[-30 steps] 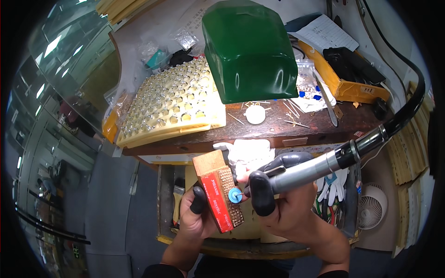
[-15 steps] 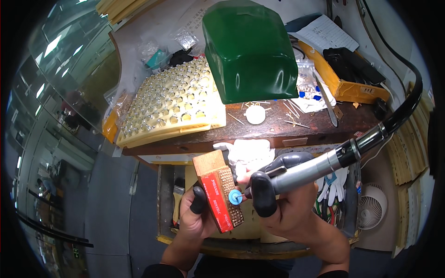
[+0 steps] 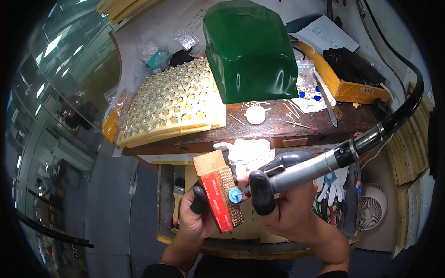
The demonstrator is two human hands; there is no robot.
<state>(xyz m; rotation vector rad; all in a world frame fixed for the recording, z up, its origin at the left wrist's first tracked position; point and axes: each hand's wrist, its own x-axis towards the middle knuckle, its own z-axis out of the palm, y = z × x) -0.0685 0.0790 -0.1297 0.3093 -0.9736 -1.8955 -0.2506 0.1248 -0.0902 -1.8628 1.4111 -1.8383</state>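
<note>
My left hand [image 3: 191, 220] is closed around a wooden block [image 3: 207, 161], its thumb in a black finger cot. Red printed tape [image 3: 215, 200] runs down one side of the block, and rows of small shiny brown bumps [image 3: 226, 178] cover the neighbouring face. A silver rotary handpiece [image 3: 308, 173] lies in my right hand [image 3: 289, 206], gripped by fingers in black cots. At its tip a small blue disc [image 3: 235, 195] meets the bumpy face, or sits just over it; contact is hard to tell. The block is tilted, its bare wooden end pointing away from me.
Behind my hands a pale board [image 3: 162, 127] of many rings stands on the dark bench [image 3: 273, 127], beside a green hood [image 3: 250, 51]. A white glove [image 3: 252, 153] lies just beyond the block. An open drawer [image 3: 164, 204] sits below; the handpiece's black cable [image 3: 412, 97] arcs right.
</note>
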